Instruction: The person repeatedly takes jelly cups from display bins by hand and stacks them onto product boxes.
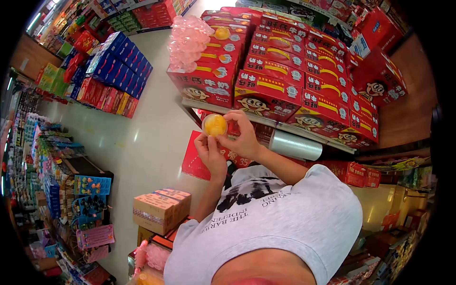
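A small clear round container (pixel 214 125) with orange-yellow contents is held between both hands, in front of the shelf edge. My left hand (pixel 210 152) pinches it from below with closed fingertips. From the right side, my right hand (pixel 243 136) grips it with thumb and fingers. Beyond the hands, a pile of pink see-through rounded pieces (pixel 187 42) rests on red milk cartons (pixel 202 83). A similar orange-yellow round piece (pixel 222 33) lies on the cartons beside the pink pile, with more orange pieces near it.
Stacked red milk boxes (pixel 270 88) fill the shelf ahead. A silver roll (pixel 295 145) sits under its edge. A cardboard box (pixel 162 209) stands at lower left, near a red box (pixel 195 159). Blue boxes (pixel 118 61) and hanging goods (pixel 92 185) line the aisle floor (pixel 142 128).
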Tool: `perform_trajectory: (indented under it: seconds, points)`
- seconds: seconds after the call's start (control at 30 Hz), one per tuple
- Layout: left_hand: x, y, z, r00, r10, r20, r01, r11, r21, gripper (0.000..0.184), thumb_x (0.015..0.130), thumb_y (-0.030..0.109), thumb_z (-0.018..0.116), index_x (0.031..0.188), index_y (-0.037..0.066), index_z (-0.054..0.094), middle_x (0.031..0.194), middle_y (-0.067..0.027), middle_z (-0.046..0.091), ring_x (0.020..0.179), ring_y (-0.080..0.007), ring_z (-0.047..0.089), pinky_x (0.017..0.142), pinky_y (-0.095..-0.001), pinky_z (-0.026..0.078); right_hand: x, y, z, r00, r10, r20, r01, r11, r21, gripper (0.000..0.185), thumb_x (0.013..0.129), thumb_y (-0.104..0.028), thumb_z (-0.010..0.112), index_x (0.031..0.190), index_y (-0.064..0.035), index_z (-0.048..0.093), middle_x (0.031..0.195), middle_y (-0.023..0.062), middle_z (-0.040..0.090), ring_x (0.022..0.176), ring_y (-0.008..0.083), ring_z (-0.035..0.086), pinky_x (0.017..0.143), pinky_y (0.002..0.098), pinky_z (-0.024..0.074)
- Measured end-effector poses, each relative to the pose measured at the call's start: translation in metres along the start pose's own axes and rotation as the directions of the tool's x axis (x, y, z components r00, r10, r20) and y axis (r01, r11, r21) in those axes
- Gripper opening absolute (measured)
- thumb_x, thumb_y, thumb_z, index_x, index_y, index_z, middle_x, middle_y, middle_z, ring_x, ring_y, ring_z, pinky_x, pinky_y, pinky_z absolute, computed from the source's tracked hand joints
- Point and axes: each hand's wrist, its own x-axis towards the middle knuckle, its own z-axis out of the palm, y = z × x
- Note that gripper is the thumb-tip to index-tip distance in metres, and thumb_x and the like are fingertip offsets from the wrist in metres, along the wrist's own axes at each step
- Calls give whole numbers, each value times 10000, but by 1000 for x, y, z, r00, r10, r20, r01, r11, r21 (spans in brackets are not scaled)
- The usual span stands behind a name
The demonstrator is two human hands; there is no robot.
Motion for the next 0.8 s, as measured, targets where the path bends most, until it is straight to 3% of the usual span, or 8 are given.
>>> perform_trajectory:
  seconds: [0.07,0.23,0.3,0.43,0.5,0.57,0.67,0.8]
  points:
    - [21,-5,-9,996,62,60,-66,995,74,196,1046,122,478,1194,0,442,1140,-119,567,1031,-162,609,900,-335,529,13,8,12,1000,5,-3,-5,1000,-12,542,720,-74,834,1163,-52,524,1156,107,541,1026,197,590,840,284,499]
    - [57,-3,-1,994,-4,106,-7,994,109,209,1049,125,479,1206,-12,464,1153,-117,580,1039,-154,601,891,-298,514,42,20,26,997,31,-74,-26,997,71,551,730,-56,821,1184,-47,509,1197,115,531,1053,199,590,883,291,503]
    - [71,-4,3,990,-21,138,4,993,121,219,1049,121,483,1214,-23,478,1162,-117,589,1033,-145,599,875,-277,504,54,24,22,987,-127,-94,114,985,-127,548,736,-31,811,1192,-49,507,1207,119,528,1079,194,588,927,309,506]
    - [100,-3,17,957,-160,240,104,967,233,270,1051,135,482,1253,-44,488,1186,-137,605,1028,-160,624,879,-287,511,77,48,16,981,45,-191,-44,999,10,512,706,-62,806,1137,-24,534,1157,134,589,988,216,621,884,320,513]
    - [114,-7,33,945,-221,241,200,974,111,305,1056,139,466,1297,-47,475,1204,-139,594,999,-161,630,873,-280,515,91,54,4,981,28,-191,-38,998,-47,510,700,-54,799,1137,-23,540,1135,132,609,970,208,628,872,314,517]
    - [127,-18,40,953,-224,204,201,971,127,331,1056,145,459,1328,-43,472,1235,-138,570,1023,-164,615,888,-285,512,105,64,-2,977,25,-210,-49,992,-114,506,691,-46,798,1132,-26,550,1123,125,621,967,197,635,861,312,521]
    - [152,-29,54,948,-146,283,25,921,389,359,1035,133,480,1342,-53,487,1237,-143,589,1162,-187,579,984,-301,467,128,89,-9,970,24,-243,-47,995,-91,511,691,-66,800,1138,-25,555,1109,122,631,972,206,644,868,322,525]
    - [185,-51,72,950,-118,289,-73,816,573,452,1027,136,492,1414,-88,422,1266,-160,572,1162,-203,570,1020,-327,448,163,113,-18,972,62,-225,-94,987,-131,513,694,-97,791,1147,-8,569,1093,149,643,992,248,659,896,348,530]
